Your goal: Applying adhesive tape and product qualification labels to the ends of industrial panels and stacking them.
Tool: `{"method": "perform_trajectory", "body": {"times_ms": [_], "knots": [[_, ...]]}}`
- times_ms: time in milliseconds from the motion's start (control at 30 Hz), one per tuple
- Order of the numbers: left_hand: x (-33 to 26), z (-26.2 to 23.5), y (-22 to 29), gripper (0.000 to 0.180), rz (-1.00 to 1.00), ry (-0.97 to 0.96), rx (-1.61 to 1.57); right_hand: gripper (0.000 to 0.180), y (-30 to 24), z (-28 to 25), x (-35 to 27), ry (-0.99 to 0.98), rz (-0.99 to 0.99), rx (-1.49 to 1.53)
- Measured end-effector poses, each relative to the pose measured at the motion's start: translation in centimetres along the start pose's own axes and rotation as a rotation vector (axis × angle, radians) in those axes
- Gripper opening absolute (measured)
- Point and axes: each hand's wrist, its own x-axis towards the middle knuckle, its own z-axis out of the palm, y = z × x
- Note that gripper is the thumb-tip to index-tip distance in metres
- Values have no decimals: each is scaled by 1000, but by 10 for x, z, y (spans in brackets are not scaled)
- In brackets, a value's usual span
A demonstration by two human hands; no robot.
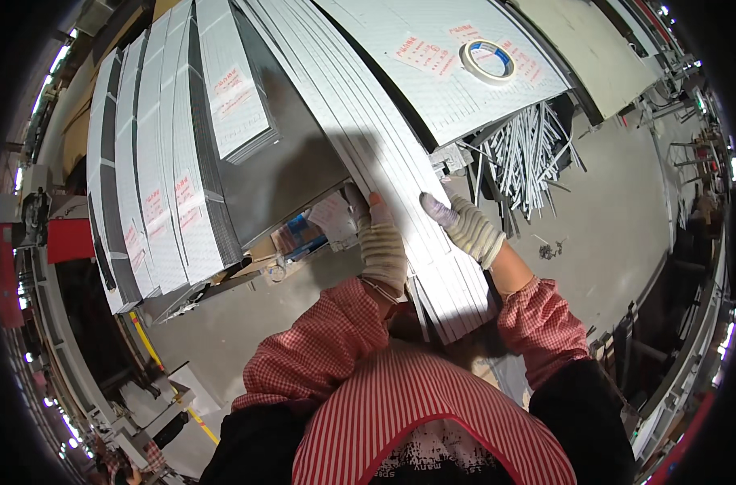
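Both my hands wear knitted work gloves and rest on a stack of long, narrow white panels (384,137) that runs from my waist up and to the left. My left hand (381,242) grips the stack's left edge, its fingertips curled over the side. On the right side of the same stack lies my right hand (465,228), fingers pressed on its top face. Red checked sleeves and a red striped apron fill the lower middle of the view.
Stacks of white panels with pink labels (166,162) stand at the left. A wide perforated sheet (432,73) at top carries a roll of tape (489,60). A heap of thin metal strips (529,158) lies on the grey floor at right. Machinery lines the right edge.
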Motion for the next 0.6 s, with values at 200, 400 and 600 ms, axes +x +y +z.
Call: {"method": "perform_trajectory", "body": {"times_ms": [200,400,600], "knots": [[14,-14,7,53,-621,-22,-446,118,-29,-1,0,-71,94,-212],[14,-3,38,59,-402,22,-234,119,-18,-2,-1,-94,33,-167],[17,-5,59,67,-302,56,-177,113,-29,-12,-30,22,-12,-336]]}}
